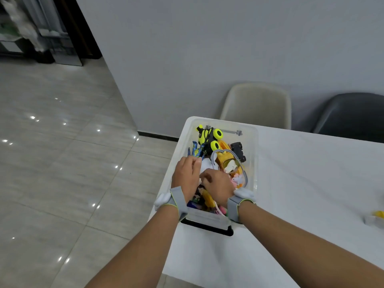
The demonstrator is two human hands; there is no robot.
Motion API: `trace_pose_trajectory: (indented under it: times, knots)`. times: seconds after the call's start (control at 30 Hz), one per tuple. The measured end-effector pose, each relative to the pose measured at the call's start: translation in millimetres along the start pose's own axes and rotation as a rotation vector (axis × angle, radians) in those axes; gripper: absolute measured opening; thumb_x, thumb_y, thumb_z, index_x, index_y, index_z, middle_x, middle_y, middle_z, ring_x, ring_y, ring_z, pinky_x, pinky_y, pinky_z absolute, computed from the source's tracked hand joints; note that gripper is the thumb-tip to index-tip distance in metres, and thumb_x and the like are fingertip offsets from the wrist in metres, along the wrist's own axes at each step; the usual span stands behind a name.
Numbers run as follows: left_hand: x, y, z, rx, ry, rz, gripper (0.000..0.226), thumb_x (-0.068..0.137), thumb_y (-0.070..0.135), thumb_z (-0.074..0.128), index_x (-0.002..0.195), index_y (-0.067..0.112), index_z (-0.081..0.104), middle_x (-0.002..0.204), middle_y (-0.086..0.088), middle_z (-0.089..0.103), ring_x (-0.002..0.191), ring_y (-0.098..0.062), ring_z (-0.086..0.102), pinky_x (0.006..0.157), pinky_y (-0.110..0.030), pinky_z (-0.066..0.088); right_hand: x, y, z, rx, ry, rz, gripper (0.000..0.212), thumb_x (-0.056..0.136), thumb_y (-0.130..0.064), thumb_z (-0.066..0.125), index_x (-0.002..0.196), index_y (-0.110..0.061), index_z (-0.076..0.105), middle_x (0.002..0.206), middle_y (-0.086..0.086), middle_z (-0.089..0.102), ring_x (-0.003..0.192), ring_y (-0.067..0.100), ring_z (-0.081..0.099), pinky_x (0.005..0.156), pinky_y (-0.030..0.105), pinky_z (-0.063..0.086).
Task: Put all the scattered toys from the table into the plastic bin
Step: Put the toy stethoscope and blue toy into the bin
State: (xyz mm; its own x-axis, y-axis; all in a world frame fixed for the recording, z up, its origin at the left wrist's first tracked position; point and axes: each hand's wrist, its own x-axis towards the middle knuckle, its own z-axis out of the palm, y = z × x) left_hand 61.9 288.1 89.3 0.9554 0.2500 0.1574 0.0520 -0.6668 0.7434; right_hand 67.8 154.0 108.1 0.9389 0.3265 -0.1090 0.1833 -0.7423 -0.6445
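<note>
While both hands work inside the plastic bin at frame centre, the left hand pinches a blue toy; the right hand grip cannot be told. Bin nearly full; one yellow toy remains on the worktop, far right.

The clear plastic bin with a black handle stands at the far left corner of the white desk, its long side along the left edge, and it is heaped with toys. Inside lie a yellow-and-black toy car toward the far end, a small black car near the right wall, a blue toy by the left wall, and a yellow plush in the middle. A small yellow toy sits alone on the desk at the right edge of view, well apart from the bin.
</note>
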Motion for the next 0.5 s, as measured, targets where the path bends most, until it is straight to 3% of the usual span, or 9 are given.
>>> trace_pose_trajectory:
  times: [0.1,0.23,0.5]
  knots:
    - [8,26,14,-0.02,-0.031,0.05,0.027,0.097,0.053,0.037,0.095,0.034,0.056,0.098,0.017,0.057,0.091,-0.004,0.053,0.078,-0.025,0.043,3,22,-27,0.135,0.201,0.07,0.025,0.094,-0.019,0.054,0.113,-0.02,0.07,0.112,-0.002,0.069,0.1,0.016,0.063,0.087,0.03,0.05]
    - [19,69,40,-0.044,-0.104,0.157,0.034,0.096,0.059,0.038,0.104,0.034,0.058,0.104,0.018,0.058,0.097,-0.002,0.056,0.083,-0.025,0.046,-2,61,-74,0.253,0.354,0.125,0.022,0.095,-0.023,0.055,0.114,-0.022,0.066,0.111,-0.001,0.065,0.1,0.015,0.063,0.089,0.032,0.05]
    - [13,176,143,-0.133,-0.257,0.222,0.031,0.092,0.065,0.041,0.098,0.039,0.057,0.1,0.021,0.061,0.095,0.004,0.058,0.083,-0.03,0.052,-58,175,-176,0.32,0.586,0.231,0.019,0.098,-0.031,0.05,0.113,-0.033,0.062,0.11,-0.013,0.06,0.095,-0.001,0.06,0.078,0.018,0.043]
